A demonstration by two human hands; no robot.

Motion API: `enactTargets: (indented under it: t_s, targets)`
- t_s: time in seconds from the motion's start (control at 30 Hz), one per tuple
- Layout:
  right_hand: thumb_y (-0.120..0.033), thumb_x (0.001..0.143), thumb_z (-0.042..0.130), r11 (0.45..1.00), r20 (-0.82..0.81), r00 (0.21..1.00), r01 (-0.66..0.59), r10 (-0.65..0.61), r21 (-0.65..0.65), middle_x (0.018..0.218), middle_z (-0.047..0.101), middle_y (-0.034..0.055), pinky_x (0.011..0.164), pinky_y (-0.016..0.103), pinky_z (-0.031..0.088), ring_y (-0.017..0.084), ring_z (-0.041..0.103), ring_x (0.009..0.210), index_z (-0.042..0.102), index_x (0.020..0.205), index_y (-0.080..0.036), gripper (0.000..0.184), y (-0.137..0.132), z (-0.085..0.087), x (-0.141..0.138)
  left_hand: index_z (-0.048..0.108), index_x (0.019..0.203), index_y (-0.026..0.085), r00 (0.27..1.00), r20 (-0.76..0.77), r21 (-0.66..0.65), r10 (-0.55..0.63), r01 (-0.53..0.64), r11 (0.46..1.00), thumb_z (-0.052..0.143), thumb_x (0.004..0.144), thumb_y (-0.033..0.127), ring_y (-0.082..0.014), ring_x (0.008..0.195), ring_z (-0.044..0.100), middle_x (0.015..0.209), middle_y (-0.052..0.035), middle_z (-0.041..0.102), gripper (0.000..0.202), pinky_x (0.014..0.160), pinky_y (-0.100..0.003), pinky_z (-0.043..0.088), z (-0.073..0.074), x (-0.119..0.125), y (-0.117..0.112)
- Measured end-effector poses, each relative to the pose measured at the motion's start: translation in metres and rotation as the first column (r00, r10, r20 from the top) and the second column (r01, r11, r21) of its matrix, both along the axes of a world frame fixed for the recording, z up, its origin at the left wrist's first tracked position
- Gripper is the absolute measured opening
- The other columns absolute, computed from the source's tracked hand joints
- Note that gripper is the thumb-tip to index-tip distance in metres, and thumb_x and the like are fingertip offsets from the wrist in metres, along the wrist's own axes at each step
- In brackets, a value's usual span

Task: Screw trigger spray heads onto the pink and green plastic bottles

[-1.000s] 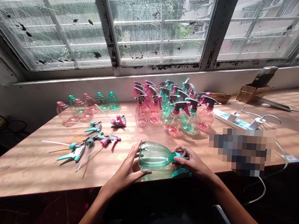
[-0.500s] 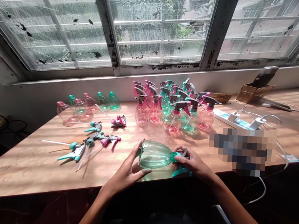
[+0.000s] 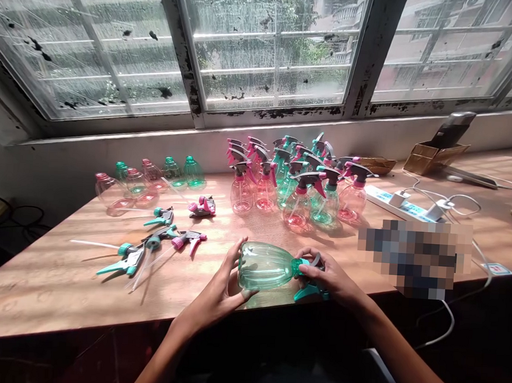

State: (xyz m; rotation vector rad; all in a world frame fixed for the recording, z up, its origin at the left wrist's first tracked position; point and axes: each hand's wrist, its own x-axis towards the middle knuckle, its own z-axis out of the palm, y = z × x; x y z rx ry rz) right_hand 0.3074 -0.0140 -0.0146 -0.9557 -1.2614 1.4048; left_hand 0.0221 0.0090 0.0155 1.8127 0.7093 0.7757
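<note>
A clear green spray bottle [image 3: 266,266] lies sideways between my hands, above the table's front edge. My left hand [image 3: 222,285] grips its base end, thumb below and fingers behind. My right hand [image 3: 324,272] is closed round the grey and teal trigger sprayer [image 3: 309,293] at the bottle's neck. The sprayer's collar sits against the neck; whether it is fully screwed on I cannot tell. Left of my hands lie several loose trigger sprayers, among them a teal one [image 3: 126,260] and a pink one [image 3: 189,241], with thin tubes.
Several bottles without sprayers, one pink [image 3: 113,195], stand at the back left. Bottles with sprayers, one pink [image 3: 298,208], crowd the back middle. A power strip [image 3: 405,205] with plugs and cables, a cardboard box [image 3: 434,157] and a blurred-out patch are on the right.
Both hands keep their hold on the green bottle, which has barely moved. At the far right edge, part of a hand now shows on the table.
</note>
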Motion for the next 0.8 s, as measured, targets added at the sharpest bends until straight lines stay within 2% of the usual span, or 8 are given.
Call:
enactTargets:
  t_s: [0.13,0.3,0.4,0.47,0.53,0.63,0.7,0.8]
  targets:
    - [-0.043,0.082,0.079,1.0,-0.012,1.0,0.0,0.0,-0.006,0.07,0.072,-0.0013,0.061,0.025,0.051,0.016,0.068,0.063,0.059,0.103,-0.019,0.038,0.0,-0.001,0.001,0.012,0.16,0.038,1.0,0.022,0.041,0.019,-0.02,0.999,0.063,0.096,0.025,-0.037,0.152,0.025,0.17,-0.0081,0.008,0.083,0.122,-0.054,0.028,-0.008,-0.003,0.002]
    - [-0.042,0.082,0.08,1.0,-0.016,1.0,-0.002,0.002,0.008,0.071,0.072,-0.0013,0.062,0.025,0.052,0.015,0.067,0.064,0.061,0.102,-0.019,0.037,0.001,-0.002,0.001,-0.005,0.16,0.038,1.0,0.008,-0.051,-0.006,0.006,0.999,0.071,0.091,0.023,-0.0368,0.15,0.028,0.17,-0.0086,0.01,0.104,0.12,-0.05,0.035,-0.004,0.0,0.001]
    - [-0.042,0.082,0.08,1.0,-0.021,1.0,0.003,-0.003,0.009,0.071,0.072,-0.0008,0.062,0.025,0.053,0.016,0.068,0.064,0.06,0.102,-0.019,0.036,0.001,-0.002,0.0,0.003,0.161,0.038,1.0,-0.015,0.02,-0.015,0.015,1.0,0.067,0.094,0.024,-0.0362,0.152,0.024,0.171,-0.006,0.006,0.094,0.121,-0.048,0.034,-0.001,-0.002,0.001]
    - [-0.042,0.083,0.079,1.0,-0.034,0.999,0.008,-0.008,-0.001,0.071,0.073,-0.0003,0.063,0.027,0.054,0.018,0.07,0.065,0.06,0.103,-0.019,0.036,0.002,-0.003,0.0,0.008,0.16,0.04,0.999,-0.041,0.094,-0.007,0.01,0.996,0.062,0.097,0.025,-0.0355,0.155,0.014,0.171,-0.0033,0.004,0.085,0.121,-0.049,0.033,-0.004,-0.006,0.002]
    - [-0.042,0.083,0.079,1.0,-0.044,0.999,0.005,-0.005,-0.004,0.071,0.073,0.0002,0.064,0.028,0.055,0.019,0.071,0.066,0.06,0.103,-0.019,0.036,0.002,-0.004,0.001,0.008,0.159,0.042,0.997,-0.08,0.153,0.009,0.003,0.988,0.059,0.099,0.025,-0.0346,0.156,0.007,0.171,-0.0015,0.003,0.081,0.121,-0.05,0.033,-0.008,-0.01,0.003]
    - [-0.04,0.084,0.078,1.0,-0.07,0.997,-0.014,0.013,-0.008,0.071,0.073,0.0004,0.064,0.027,0.056,0.019,0.072,0.066,0.061,0.102,-0.019,0.033,0.002,-0.005,0.001,0.005,0.159,0.044,0.989,-0.142,0.221,0.041,-0.009,0.975,0.058,0.099,0.026,-0.0348,0.156,0.007,0.171,-0.0015,0.004,0.083,0.122,-0.054,0.028,-0.011,-0.01,0.007]
    - [-0.039,0.084,0.078,0.999,-0.108,0.994,-0.02,0.017,-0.026,0.072,0.073,-0.0001,0.063,0.027,0.056,0.018,0.073,0.066,0.06,0.102,-0.019,0.032,0.001,-0.006,0.001,0.003,0.16,0.042,0.978,-0.191,0.284,0.08,-0.023,0.959,0.056,0.1,0.027,-0.0349,0.156,0.009,0.171,-0.0022,0.008,0.081,0.124,-0.056,0.021,-0.006,-0.006,0.009]
    - [-0.039,0.084,0.079,0.999,-0.154,0.988,-0.009,0.003,-0.034,0.071,0.072,-0.0011,0.063,0.027,0.057,0.018,0.073,0.066,0.059,0.102,-0.02,0.033,0.001,-0.007,0.002,0.001,0.16,0.04,0.956,-0.266,0.343,0.126,-0.028,0.939,0.061,0.098,0.03,-0.0363,0.155,0.013,0.171,-0.0039,0.007,0.087,0.124,-0.057,0.018,0.016,-0.005,0.003]
